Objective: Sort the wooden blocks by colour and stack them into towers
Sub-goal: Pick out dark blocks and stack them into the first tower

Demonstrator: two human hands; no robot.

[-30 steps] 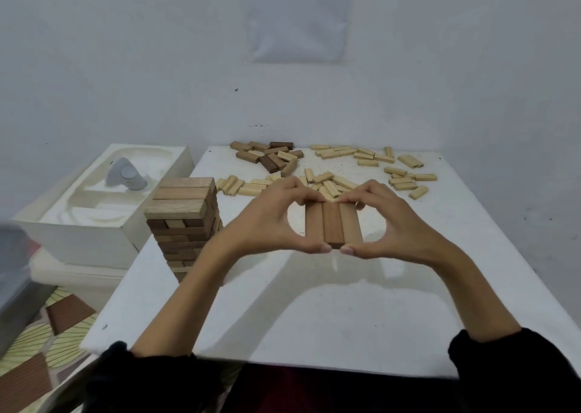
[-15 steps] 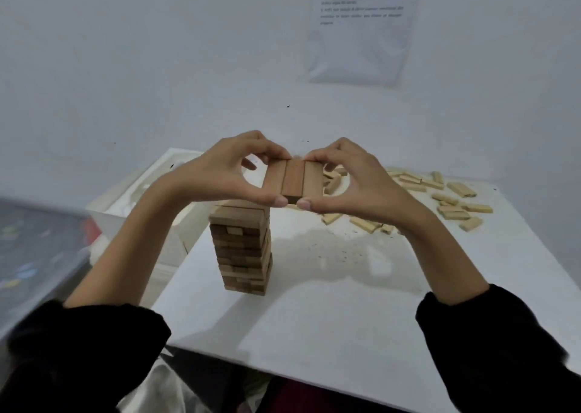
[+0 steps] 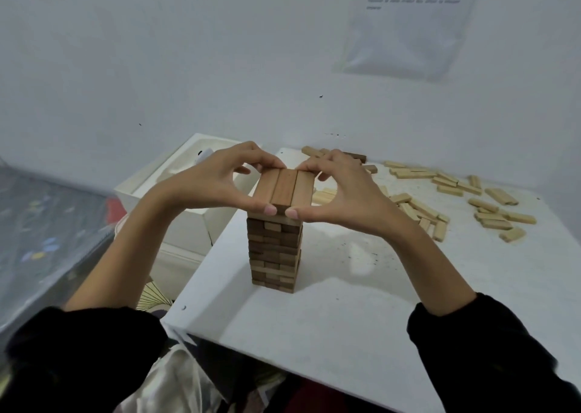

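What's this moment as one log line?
left hand, right hand: hold three-block row; where: over tower; released: no; pale blocks: loose on table

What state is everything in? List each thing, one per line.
Tower, upright on the table.
Block row, held level at its top; contact unclear.
Left hand, pinches that row.
Right hand, pinches it too.
Loose blocks, scattered flat.
Box, open-topped.
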